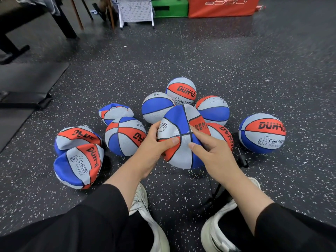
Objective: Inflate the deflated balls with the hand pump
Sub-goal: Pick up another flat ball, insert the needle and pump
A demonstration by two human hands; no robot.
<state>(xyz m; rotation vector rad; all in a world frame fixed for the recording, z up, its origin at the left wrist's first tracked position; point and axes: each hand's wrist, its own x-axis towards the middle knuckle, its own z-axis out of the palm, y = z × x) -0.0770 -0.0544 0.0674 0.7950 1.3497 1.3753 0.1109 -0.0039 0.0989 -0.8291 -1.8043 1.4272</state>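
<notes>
A deflated red, blue and grey ball (180, 130) is held up above the floor between both hands. My left hand (154, 148) grips its left side, thumb pressed on the front. My right hand (212, 153) grips its lower right side, thumb on the front seam. The black hand pump (242, 159) lies on the floor just right of my right hand, mostly hidden by my forearm. Crumpled flat balls lie at the left, one (80, 164) nearest me, another (78, 138) behind it. Round inflated balls sit behind, one (181, 90) farthest back.
More balls ring the held one: one (125, 135) left of my hand, one (261, 133) far right. My white shoes (143, 202) stand on the speckled black floor (236, 60). Chair and table legs, a white rack (136, 11), green and orange boxes stand at the back.
</notes>
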